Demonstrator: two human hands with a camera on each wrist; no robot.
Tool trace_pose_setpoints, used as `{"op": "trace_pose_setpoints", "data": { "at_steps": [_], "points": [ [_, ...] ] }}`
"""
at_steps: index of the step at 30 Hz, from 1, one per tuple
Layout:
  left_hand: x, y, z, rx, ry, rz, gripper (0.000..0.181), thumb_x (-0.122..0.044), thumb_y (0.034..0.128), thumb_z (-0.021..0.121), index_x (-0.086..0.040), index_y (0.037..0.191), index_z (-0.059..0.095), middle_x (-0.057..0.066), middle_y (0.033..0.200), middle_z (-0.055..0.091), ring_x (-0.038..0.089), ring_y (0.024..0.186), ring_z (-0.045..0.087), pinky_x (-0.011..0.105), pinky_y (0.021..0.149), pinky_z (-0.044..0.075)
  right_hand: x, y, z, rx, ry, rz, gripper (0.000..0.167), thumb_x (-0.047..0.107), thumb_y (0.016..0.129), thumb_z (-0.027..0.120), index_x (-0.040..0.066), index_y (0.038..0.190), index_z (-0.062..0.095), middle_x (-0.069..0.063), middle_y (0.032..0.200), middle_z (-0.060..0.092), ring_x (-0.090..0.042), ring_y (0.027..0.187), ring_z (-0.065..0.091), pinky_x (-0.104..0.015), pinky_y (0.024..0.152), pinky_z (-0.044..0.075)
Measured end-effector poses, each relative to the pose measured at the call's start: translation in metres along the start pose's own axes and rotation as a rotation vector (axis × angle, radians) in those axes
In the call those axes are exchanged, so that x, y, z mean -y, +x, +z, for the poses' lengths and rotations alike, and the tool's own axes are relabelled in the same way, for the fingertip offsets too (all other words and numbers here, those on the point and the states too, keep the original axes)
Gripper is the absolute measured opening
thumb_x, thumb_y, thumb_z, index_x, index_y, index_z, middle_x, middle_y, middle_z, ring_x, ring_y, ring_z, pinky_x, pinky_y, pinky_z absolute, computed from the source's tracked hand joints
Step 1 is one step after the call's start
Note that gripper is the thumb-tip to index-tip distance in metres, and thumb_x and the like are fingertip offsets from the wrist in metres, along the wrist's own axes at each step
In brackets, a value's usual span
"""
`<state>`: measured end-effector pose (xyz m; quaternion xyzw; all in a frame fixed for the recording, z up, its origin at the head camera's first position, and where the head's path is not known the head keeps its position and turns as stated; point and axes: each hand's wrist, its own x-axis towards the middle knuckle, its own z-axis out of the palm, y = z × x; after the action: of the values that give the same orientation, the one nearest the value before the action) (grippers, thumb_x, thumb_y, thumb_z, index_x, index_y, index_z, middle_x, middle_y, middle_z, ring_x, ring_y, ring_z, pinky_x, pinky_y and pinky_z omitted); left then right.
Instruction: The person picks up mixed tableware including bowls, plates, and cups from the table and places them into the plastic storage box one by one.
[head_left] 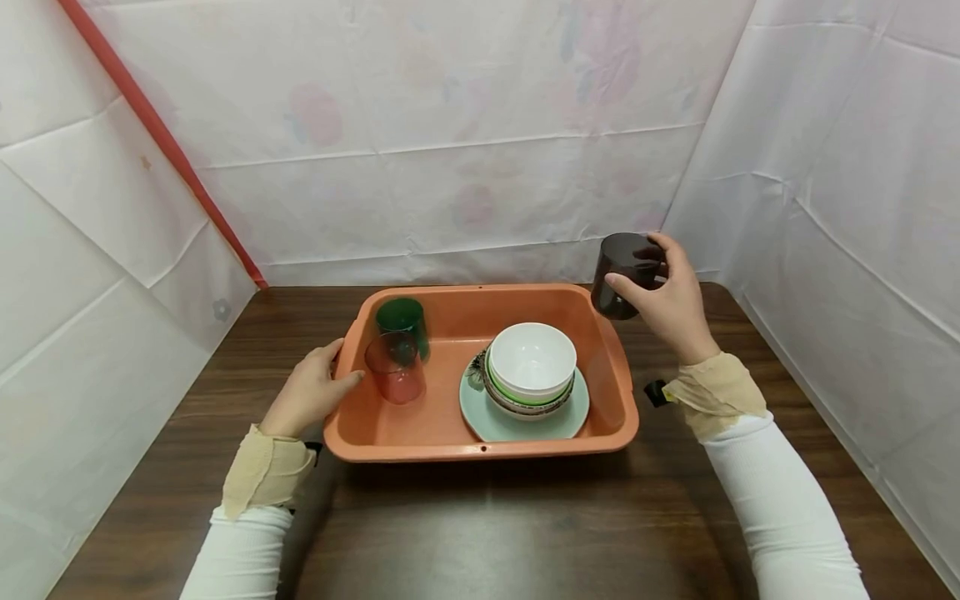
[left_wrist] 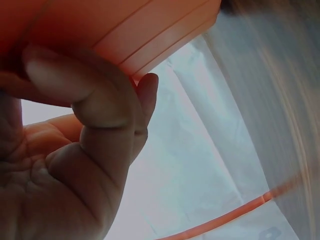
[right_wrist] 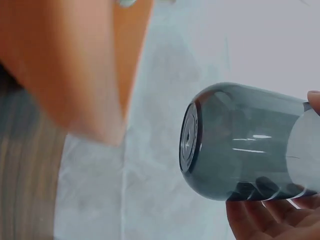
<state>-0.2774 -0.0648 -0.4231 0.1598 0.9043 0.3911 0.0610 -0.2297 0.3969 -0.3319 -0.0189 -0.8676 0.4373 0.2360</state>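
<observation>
My right hand (head_left: pixel 675 308) holds a dark translucent cup (head_left: pixel 622 277) above the right back corner of an orange basin (head_left: pixel 480 452). In the right wrist view the base of the dark cup (right_wrist: pixel 189 137) points toward the basin's side, with fingers along its wall. My left hand (head_left: pixel 309 390) grips the basin's left rim, thumb on top; the left wrist view has the fingers (left_wrist: pixel 107 107) curled under the rim. Inside the basin, a green cup (head_left: pixel 405 321) and a clear reddish cup (head_left: pixel 395 375) stand at left. Stacked bowls (head_left: pixel 532 358) sit on a pale green plate (head_left: pixel 480 417) at right.
The basin stands on a dark wooden table (head_left: pixel 480 533). White patterned sheeting (head_left: pixel 465 150) rises behind it and on both sides, with a red strip (head_left: pixel 165 150) along the left back corner. A small black object (head_left: pixel 657 393) shows beside the right wrist.
</observation>
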Motion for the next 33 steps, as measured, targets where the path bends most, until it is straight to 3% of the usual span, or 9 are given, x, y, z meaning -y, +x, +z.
{"op": "trace_pose_setpoints", "data": {
  "at_steps": [5, 9, 13, 17, 22, 27, 30, 33],
  "points": [
    [0.000, -0.002, -0.004, -0.008, 0.052, 0.014, 0.057, -0.025, 0.0972, 0.060, 0.008, 0.140, 0.042, 0.027, 0.117, 0.062, 0.025, 0.087, 0.069, 0.038, 0.074, 0.059, 0.018, -0.010, 0.001, 0.043, 0.007, -0.035, 0.079, 0.035, 0.085, 0.076, 0.017, 0.150, 0.035, -0.017, 0.136, 0.048, -0.032, 0.111, 0.054, -0.048, 0.093, 0.047],
    [-0.008, -0.005, -0.011, -0.013, 0.068, 0.026, 0.064, -0.030, 0.0998, 0.055, 0.012, 0.143, 0.036, 0.031, 0.130, 0.054, 0.039, 0.101, 0.067, 0.046, 0.081, 0.058, 0.030, -0.018, 0.003, 0.082, 0.027, -0.036, 0.078, 0.033, 0.085, 0.076, 0.019, 0.150, 0.036, -0.014, 0.135, 0.049, -0.028, 0.110, 0.055, -0.044, 0.094, 0.046],
    [-0.021, -0.009, -0.020, -0.067, 0.122, 0.057, 0.069, -0.032, 0.1002, 0.054, 0.014, 0.145, 0.031, 0.036, 0.138, 0.044, 0.049, 0.115, 0.057, 0.057, 0.092, 0.051, 0.039, -0.026, 0.007, 0.121, 0.038, -0.046, 0.078, 0.032, 0.085, 0.076, 0.019, 0.150, 0.035, -0.012, 0.135, 0.049, -0.025, 0.109, 0.056, -0.039, 0.093, 0.047],
    [-0.038, -0.013, -0.028, -0.124, 0.171, 0.092, 0.071, -0.037, 0.0995, 0.054, 0.010, 0.147, 0.031, 0.035, 0.139, 0.042, 0.048, 0.116, 0.053, 0.060, 0.094, 0.047, 0.046, -0.032, 0.011, 0.165, 0.054, -0.063, 0.079, 0.030, 0.085, 0.077, 0.019, 0.150, 0.034, -0.012, 0.133, 0.050, -0.025, 0.108, 0.057, -0.036, 0.092, 0.048],
    [-0.063, -0.019, -0.034, -0.108, 0.076, 0.153, 0.077, -0.042, 0.0971, 0.058, -0.001, 0.153, 0.025, 0.029, 0.143, 0.040, 0.047, 0.123, 0.050, 0.060, 0.100, 0.044, 0.054, -0.038, 0.019, 0.212, 0.068, -0.088, 0.078, 0.027, 0.084, 0.078, 0.018, 0.149, 0.036, -0.010, 0.131, 0.053, -0.025, 0.110, 0.057, -0.036, 0.093, 0.046],
    [-0.088, -0.023, -0.027, -0.076, -0.015, 0.260, 0.081, -0.037, 0.0930, 0.066, -0.011, 0.156, 0.023, 0.021, 0.148, 0.038, 0.040, 0.131, 0.046, 0.059, 0.105, 0.040, 0.064, -0.044, 0.030, 0.253, 0.082, -0.157, 0.079, 0.020, 0.082, 0.080, 0.013, 0.147, 0.037, -0.010, 0.131, 0.055, -0.025, 0.112, 0.058, -0.039, 0.095, 0.045],
    [-0.101, -0.025, -0.014, -0.057, -0.039, 0.330, 0.083, -0.032, 0.0901, 0.071, -0.014, 0.156, 0.023, 0.018, 0.149, 0.037, 0.035, 0.134, 0.044, 0.055, 0.107, 0.041, 0.072, -0.049, 0.037, 0.286, 0.094, -0.201, 0.079, 0.017, 0.080, 0.081, 0.014, 0.146, 0.038, -0.009, 0.129, 0.056, -0.024, 0.111, 0.058, -0.041, 0.095, 0.046],
    [-0.113, -0.027, 0.000, -0.010, -0.071, 0.356, 0.090, -0.033, 0.0878, 0.074, -0.018, 0.157, 0.018, 0.014, 0.151, 0.035, 0.031, 0.137, 0.041, 0.050, 0.108, 0.042, 0.081, -0.053, 0.046, 0.322, 0.110, -0.230, 0.080, 0.018, 0.079, 0.082, 0.015, 0.146, 0.039, -0.007, 0.129, 0.056, -0.022, 0.109, 0.059, -0.040, 0.093, 0.048]
  ]
}}
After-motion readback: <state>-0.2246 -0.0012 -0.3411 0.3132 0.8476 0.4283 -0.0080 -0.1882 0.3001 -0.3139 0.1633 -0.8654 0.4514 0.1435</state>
